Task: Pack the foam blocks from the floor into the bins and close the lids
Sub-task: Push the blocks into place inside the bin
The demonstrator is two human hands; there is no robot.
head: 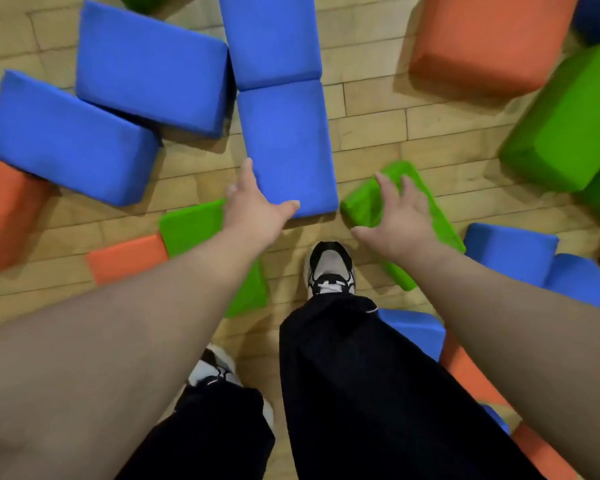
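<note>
Now both hands are reaching down to foam blocks lying on the wooden floor (371, 133).
The left hand (257, 213) is spreading wide over the near left corner of a blue block (288, 143), with the forefinger lying straight along the block's left side and the thumb lying across its near edge. The right hand (399, 220) is hanging with fingers splayed over a green block (361, 206); whether the fingertips are touching it cannot be told. Beyond the left fingers, a second blue block (271, 39) is sitting end to end against the first. Behind the left wrist, a flat green block (187, 226) is lying against an orange block (125, 258). Between the two hands, a shoe (329, 261) is standing on the boards.
</note>
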